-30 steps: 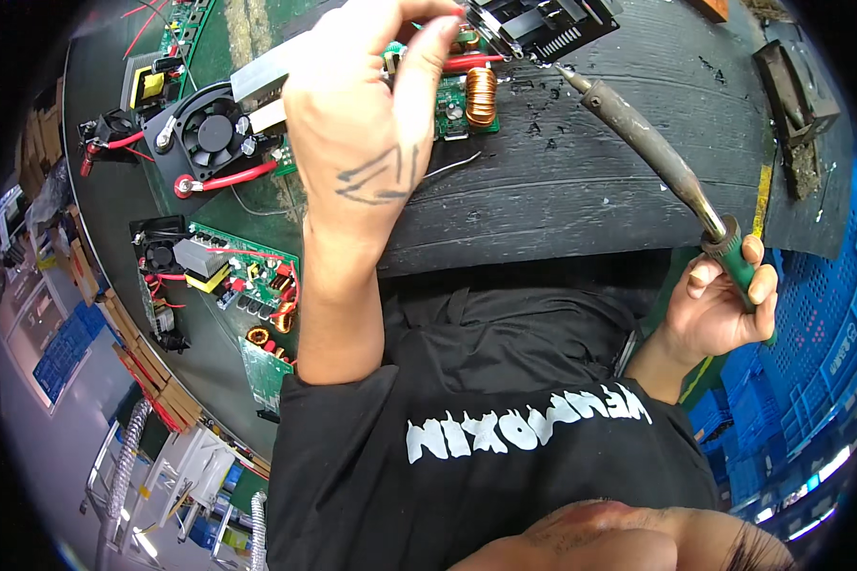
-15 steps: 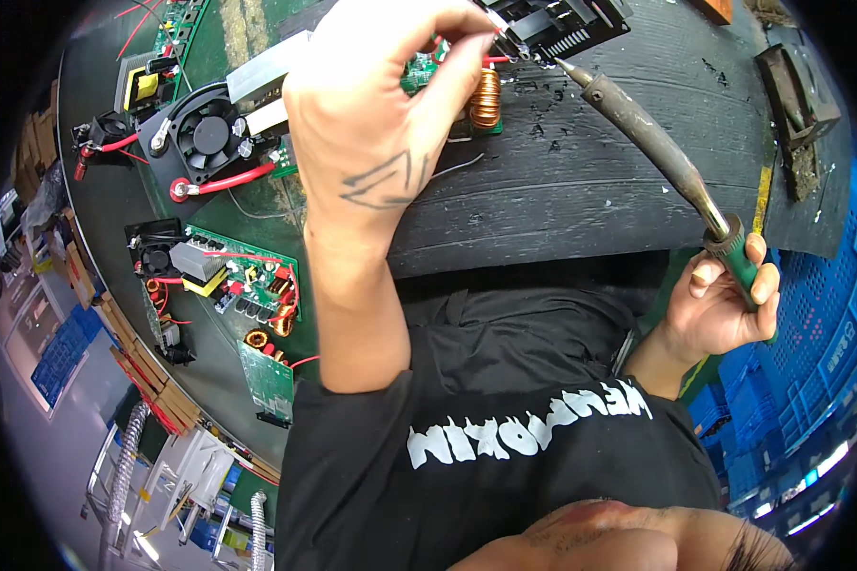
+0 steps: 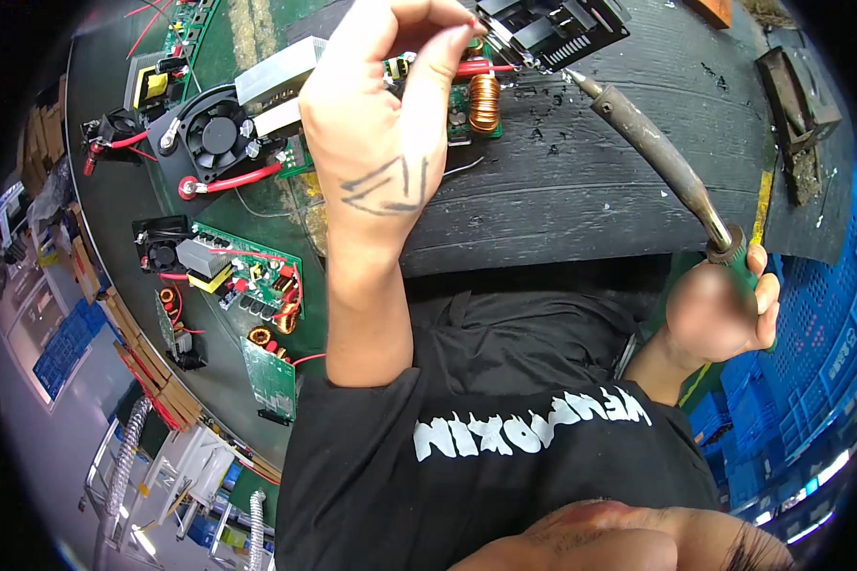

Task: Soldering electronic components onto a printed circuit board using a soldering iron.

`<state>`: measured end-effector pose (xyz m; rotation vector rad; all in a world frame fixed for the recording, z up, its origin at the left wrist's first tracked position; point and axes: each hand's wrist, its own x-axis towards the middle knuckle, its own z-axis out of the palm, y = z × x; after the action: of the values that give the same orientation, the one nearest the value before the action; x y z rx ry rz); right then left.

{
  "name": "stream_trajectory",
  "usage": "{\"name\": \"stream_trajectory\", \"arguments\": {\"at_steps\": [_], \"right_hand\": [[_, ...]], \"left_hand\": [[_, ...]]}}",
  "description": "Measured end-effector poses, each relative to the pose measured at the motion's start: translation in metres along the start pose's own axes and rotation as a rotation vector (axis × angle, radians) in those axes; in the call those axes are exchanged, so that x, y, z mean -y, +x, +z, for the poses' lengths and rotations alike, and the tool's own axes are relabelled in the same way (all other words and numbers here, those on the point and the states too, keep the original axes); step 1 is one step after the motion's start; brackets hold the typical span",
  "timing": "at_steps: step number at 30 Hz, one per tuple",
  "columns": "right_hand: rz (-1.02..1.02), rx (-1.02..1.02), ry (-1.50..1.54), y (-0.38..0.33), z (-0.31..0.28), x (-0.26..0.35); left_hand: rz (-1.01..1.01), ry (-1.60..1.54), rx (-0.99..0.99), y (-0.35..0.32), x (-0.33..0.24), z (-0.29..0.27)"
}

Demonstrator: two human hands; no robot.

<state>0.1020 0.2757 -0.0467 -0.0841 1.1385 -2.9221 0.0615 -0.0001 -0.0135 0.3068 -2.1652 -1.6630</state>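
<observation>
Your black shirt [image 3: 505, 485] has big white letters across the chest, upside down from here. Your left hand [image 3: 376, 114] has dark lines drawn like arrows. The blue crate [image 3: 809, 324] has white marks, too tiny to read.

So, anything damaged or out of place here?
Yes: dark flecks or nicks mar the black work surface left of the soldering iron, perhaps debris or wear. Much of the right hand appears blurred amid sharp surroundings.

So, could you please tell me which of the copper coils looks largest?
The copper coil just right of the left hand; the coils further left look clearly smaller.
</observation>
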Motion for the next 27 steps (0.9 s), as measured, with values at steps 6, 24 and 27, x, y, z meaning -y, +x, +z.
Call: {"name": "stream_trajectory", "arguments": {"at_steps": [6, 24, 27], "right_hand": [[0.005, 0.001, 0.001, 0.0, 0.0, 0.001], [0.003, 0.033, -0.011, 0.007, 0.01, -0.002], [0.009, 0.052, 0.004, 0.009, 0.014, -0.001]], "left_hand": [[0.469, 0.441, 0.149, -0.005, 0.013, -0.008], [0.592, 0.448, 0.136, 0.001, 0.024, -0.007], [0.664, 0.465, 0.109, 0.001, 0.031, -0.011]]}}
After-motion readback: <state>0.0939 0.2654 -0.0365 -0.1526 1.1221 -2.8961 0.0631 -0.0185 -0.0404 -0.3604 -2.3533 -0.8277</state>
